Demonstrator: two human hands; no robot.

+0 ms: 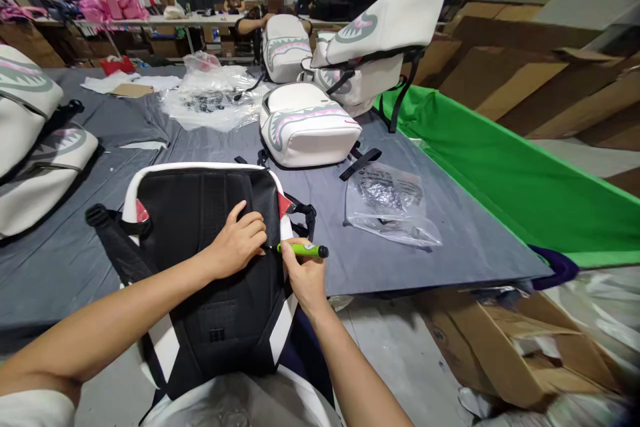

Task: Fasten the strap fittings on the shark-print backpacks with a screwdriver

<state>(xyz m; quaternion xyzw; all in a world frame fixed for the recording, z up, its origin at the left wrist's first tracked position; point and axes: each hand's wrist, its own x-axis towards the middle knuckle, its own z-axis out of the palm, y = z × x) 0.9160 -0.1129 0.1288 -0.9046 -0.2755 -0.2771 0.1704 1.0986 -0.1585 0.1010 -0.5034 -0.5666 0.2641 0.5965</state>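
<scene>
A white backpack (200,177) with a black padded back panel lies back side up at the table's near edge. My left hand (237,240) presses on the right part of the black panel, its fingers bent and close together. In my right hand (306,273) is a green marker (304,250), held level at the backpack's right edge. Its thin tip points left, close to my left fingertips, and its dark end points right. Red pieces show at both upper corners of the panel. Black straps lie on either side.
A white backpack (320,140) with a shark-mouth print lies ahead, with more stacked behind and at the left. Plastic bags (393,203) lie on the grey table (450,240). Green fabric (520,180) and cardboard boxes line the right. A person (250,27) holds a backpack across the table.
</scene>
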